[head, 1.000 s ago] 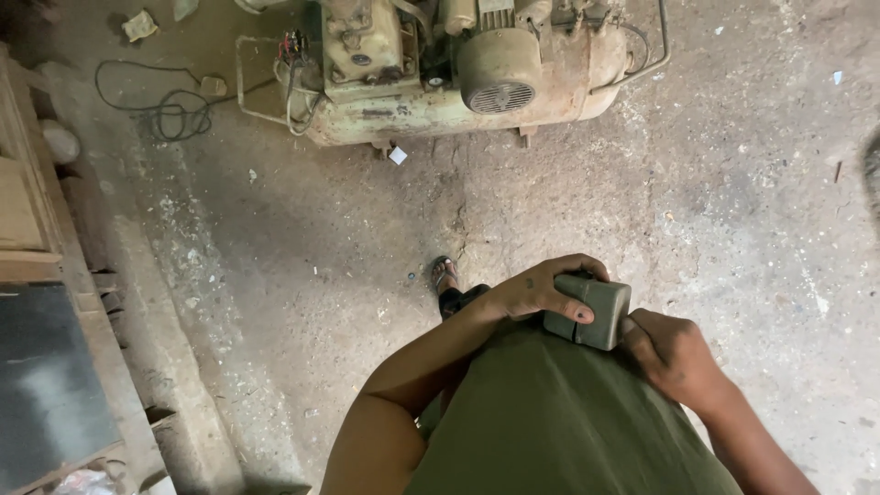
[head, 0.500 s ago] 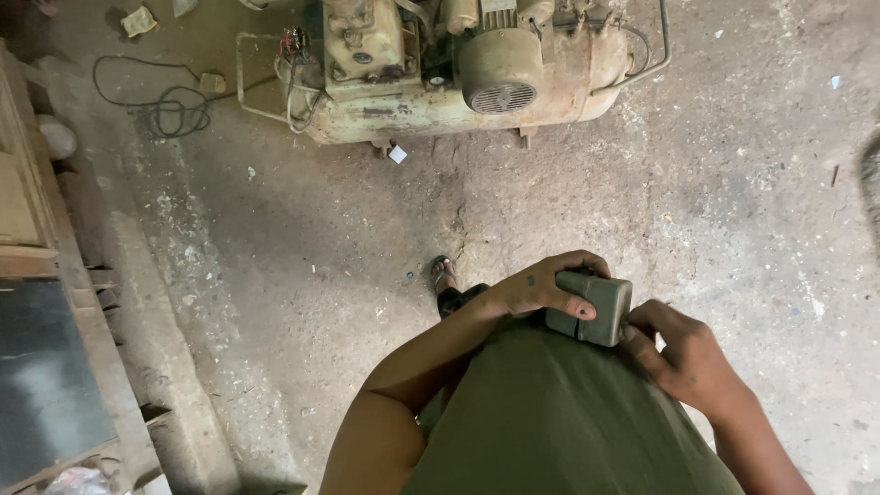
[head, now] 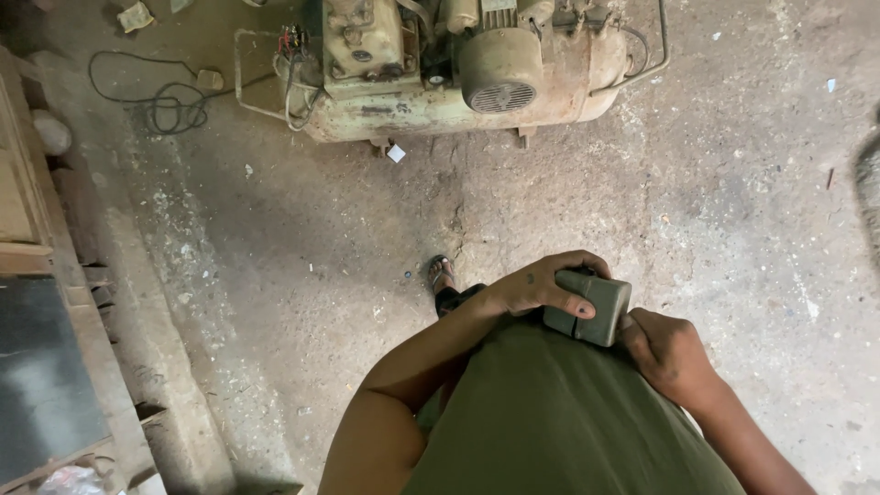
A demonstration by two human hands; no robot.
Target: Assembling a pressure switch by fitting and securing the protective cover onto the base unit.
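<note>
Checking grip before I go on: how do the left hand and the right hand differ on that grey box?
The left hand wraps over the top of the grey box, thumb pressed on its front face; the right hand sits lower, at the box's bottom right corner. The left hand's fingers are spread, the right hand's curled. Both touch the box, held against the green shirt.

Grey-green box (head: 588, 307), olive shirt (head: 559, 412), pale green rusty compressor (head: 449, 69) at top, black cable (head: 160, 101) upper left.
</note>
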